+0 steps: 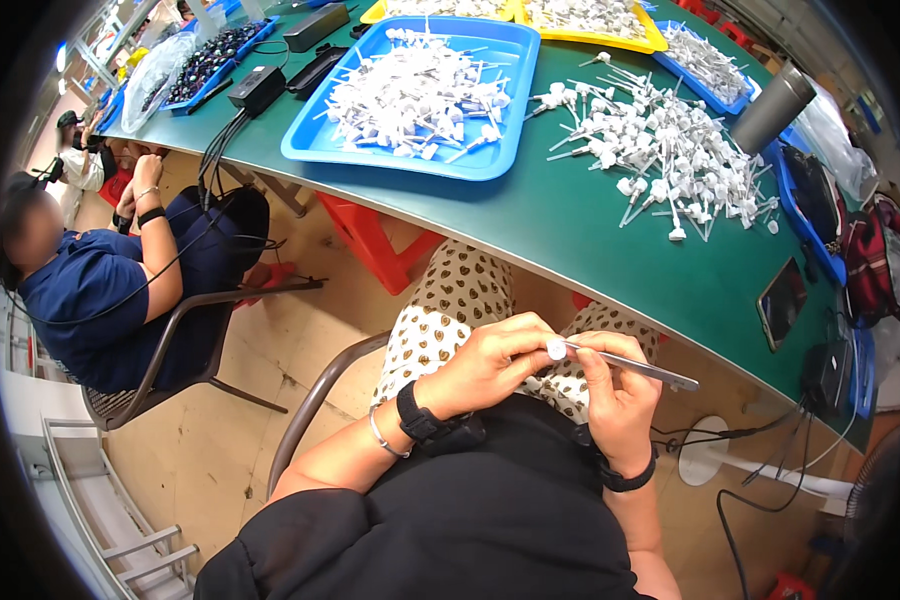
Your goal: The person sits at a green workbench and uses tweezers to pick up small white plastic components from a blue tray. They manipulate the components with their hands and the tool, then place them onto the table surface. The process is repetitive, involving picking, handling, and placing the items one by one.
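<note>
Above my lap, my left hand (485,368) pinches a small white plastic piece (556,349) with a round end between its fingertips. A slim, flat, silver-grey metal tool (662,374) is gripped between the thumb and fingers of my right hand (618,405). The tool's inner end meets the white piece; its exact tip is too small to make out. On the green table ahead lies a loose heap of white plastic pieces with thin stems (660,140). More of them fill a blue tray (515,150) at the table's near edge.
Yellow trays (655,38) of white pieces stand farther back. At the right are a grey cylinder (773,108), a phone (782,303) and bags. Black adapters (257,90) with hanging cables lie left. A seated person (110,290) is at my left. A red stool (375,245) stands under the table.
</note>
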The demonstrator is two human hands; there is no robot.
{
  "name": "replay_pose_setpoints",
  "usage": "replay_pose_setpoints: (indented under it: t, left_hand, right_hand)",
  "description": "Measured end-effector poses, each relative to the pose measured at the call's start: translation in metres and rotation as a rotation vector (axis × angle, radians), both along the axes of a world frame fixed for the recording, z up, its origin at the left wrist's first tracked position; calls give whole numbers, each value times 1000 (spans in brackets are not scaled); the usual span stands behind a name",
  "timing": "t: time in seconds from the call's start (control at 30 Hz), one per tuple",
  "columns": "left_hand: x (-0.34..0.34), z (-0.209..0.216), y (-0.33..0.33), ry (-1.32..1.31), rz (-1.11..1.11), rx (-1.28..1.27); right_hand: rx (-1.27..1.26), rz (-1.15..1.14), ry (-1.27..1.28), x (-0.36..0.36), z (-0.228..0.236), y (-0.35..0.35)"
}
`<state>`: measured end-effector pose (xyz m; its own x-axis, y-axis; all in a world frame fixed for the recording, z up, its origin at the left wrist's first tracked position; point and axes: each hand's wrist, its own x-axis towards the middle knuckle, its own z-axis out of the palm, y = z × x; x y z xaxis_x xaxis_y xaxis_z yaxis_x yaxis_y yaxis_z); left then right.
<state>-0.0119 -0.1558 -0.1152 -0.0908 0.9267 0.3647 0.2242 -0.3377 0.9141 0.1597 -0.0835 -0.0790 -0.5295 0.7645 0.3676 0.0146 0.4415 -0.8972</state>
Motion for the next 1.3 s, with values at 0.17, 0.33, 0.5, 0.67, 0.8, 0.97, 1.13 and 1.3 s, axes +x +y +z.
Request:
replay_pose_setpoints:
  t: [0.17, 0.33, 0.5, 0.67, 0.8, 0.97, 1.13, 1.3]
  left_hand:
    - [0, 11, 2, 59, 2, 15]
    - [-11, 46, 18, 212, 34, 142]
    - [-92, 120, 56, 623, 595, 107]
    - [-155, 135, 92, 1249, 1045, -97]
    - [-84, 123, 127, 914, 471, 348]
    - [-17, 123, 153, 1493, 282, 489]
    - [-31, 117, 171, 1744, 354, 197]
    - [-49, 124, 157, 1504, 508, 327]
  right_hand:
    - [9, -6, 16, 1, 7, 2]
    - [-119, -45, 360, 7, 18, -3]
    - [-42, -75, 424, 23, 29, 11]
    - [-79, -81, 466, 27, 35, 13]
    - [-65, -92, 479, 30, 32, 18]
    - [-30, -102, 439, 31, 35, 18]
    - [-105, -116, 420, 31, 35, 19]
    - [-134, -104, 428, 29, 34, 20]
